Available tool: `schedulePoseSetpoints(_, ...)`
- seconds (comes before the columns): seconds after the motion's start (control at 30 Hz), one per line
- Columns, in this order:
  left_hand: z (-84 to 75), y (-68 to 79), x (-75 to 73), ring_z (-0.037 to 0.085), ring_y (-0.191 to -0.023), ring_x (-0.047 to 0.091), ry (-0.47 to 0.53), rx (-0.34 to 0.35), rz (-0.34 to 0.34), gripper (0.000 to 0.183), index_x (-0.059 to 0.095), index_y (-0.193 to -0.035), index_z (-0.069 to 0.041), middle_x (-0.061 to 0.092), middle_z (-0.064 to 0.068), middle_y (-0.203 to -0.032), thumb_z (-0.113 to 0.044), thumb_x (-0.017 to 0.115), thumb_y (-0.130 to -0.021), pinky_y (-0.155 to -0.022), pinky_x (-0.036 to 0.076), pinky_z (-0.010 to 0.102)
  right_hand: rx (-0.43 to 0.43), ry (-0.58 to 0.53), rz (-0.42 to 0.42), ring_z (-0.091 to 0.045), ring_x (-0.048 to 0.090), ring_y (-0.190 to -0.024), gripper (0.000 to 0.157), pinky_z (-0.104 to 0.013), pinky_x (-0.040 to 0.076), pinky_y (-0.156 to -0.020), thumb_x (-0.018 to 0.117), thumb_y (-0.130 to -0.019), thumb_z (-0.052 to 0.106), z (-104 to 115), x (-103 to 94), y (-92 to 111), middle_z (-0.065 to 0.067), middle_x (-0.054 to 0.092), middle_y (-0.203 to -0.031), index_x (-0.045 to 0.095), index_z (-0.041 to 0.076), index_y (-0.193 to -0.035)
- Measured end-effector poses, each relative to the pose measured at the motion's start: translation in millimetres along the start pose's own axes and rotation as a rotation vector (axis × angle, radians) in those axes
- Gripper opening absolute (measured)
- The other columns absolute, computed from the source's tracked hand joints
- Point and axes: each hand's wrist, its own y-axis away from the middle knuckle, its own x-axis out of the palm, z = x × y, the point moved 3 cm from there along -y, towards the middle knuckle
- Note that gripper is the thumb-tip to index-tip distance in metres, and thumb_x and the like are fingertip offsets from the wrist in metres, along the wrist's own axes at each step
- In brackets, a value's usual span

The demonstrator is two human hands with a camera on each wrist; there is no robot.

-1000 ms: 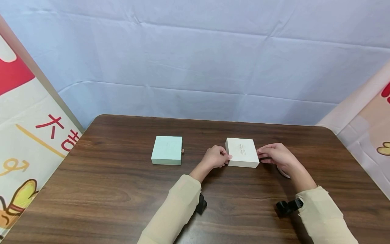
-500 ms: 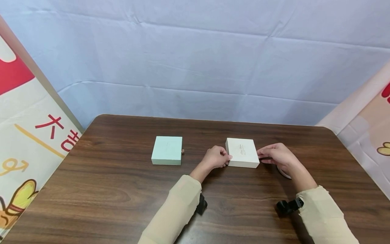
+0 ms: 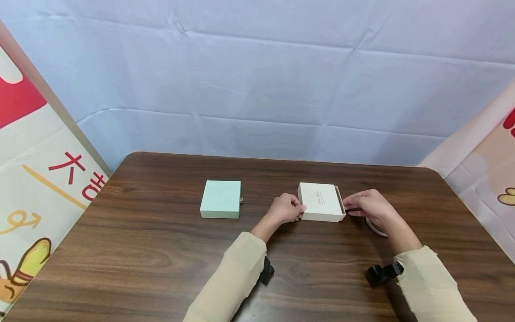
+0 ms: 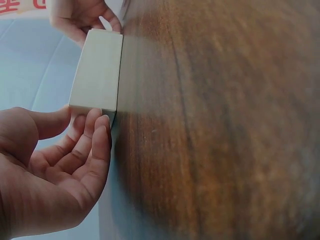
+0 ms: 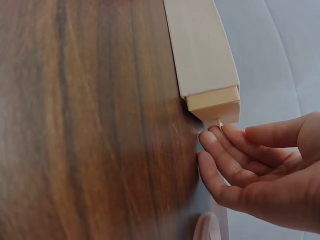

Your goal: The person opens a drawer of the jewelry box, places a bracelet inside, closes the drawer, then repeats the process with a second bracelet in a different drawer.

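A white drawer box (image 3: 319, 201) with printed lettering on its lid lies right of the table's middle. Its inner drawer (image 5: 215, 102) sticks out slightly at the right end, leaving a narrow dark gap in the head view. My left hand (image 3: 284, 207) holds the box's left end, thumb at the top edge and curled fingers against the end face (image 4: 90, 111). At the other end, my right hand (image 3: 370, 207) pinches a small pull tab (image 5: 219, 121) on the drawer between thumb and fingers. What lies inside the drawer is hidden.
A mint-green box (image 3: 220, 199) with a small brown tab (image 3: 241, 200) lies to the left on the brown wooden table (image 3: 161, 250). Partly under my right wrist is a pale ring-shaped object (image 3: 375, 228). A light blue cloth (image 3: 257, 80) hangs behind the table.
The drawer has slid a little out of the white box to the right, drawn by my right hand. My left hand and the white sleeve have stayed in place.
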Motion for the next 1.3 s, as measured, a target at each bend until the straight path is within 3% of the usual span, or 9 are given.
schedulePoseSetpoints(1.3,0.9,-0.7,1.1,0.015,-0.057,0.058,-0.003,0.014,0.005,0.024,0.060,-0.069,-0.006,0.063,0.004,-0.065,-0.018,0.061,-0.089,-0.051,0.046,0.023,-0.020,-0.036,-0.003,-0.008,0.060,-0.073,0.030,-0.028,0.052,-0.071,0.037,-0.092,-0.008,-8,-15.7,2,-0.011,0.063,-0.087,0.040,-0.031,-0.110)
